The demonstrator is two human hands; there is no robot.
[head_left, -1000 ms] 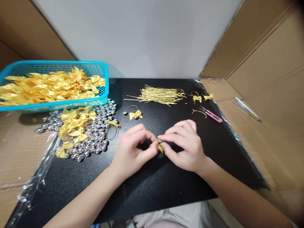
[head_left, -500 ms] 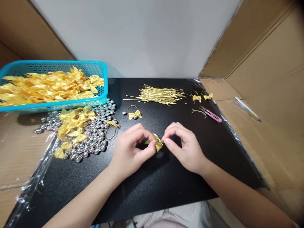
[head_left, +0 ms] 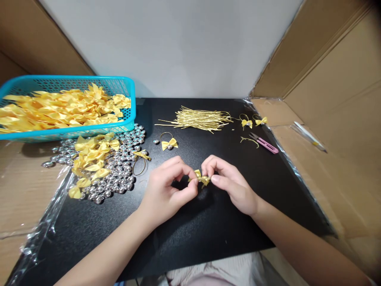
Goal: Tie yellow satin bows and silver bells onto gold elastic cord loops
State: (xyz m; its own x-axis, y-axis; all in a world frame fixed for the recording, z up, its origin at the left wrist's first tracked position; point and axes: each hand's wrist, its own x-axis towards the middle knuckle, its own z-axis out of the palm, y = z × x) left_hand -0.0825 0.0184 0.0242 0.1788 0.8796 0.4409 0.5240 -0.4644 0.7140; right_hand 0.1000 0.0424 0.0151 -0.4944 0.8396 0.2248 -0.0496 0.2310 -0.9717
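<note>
Between my two hands, just above the black tabletop, is a small yellow ribbon bow (head_left: 203, 179). My left hand (head_left: 171, 186) is closed, with thumb and forefinger pinching the bow's left side. My right hand (head_left: 229, 184) pinches at its right side, where a thin gold cord runs into the fingertips; the exact grip there is partly hidden. Left of my hands lie a bow with a looped cord (head_left: 142, 155) and, farther back, a bow with a silver bell (head_left: 169, 144). Gold cords (head_left: 204, 119) lie bundled behind my hands.
A turquoise basket (head_left: 133, 103) full of yellow bows stands back left. Silver bells (head_left: 119, 182) and loose bows (head_left: 94, 157) spread before it. Pink thread snips (head_left: 264, 143), finished-looking bow loops (head_left: 246, 122) and a white cutter (head_left: 309, 136) lie right. Cardboard walls (head_left: 336, 67) flank the table.
My right hand has shifted slightly right and turned, its fingers curling more. The bow has turned and moved slightly right and up between the fingertips. My left hand has barely moved.
</note>
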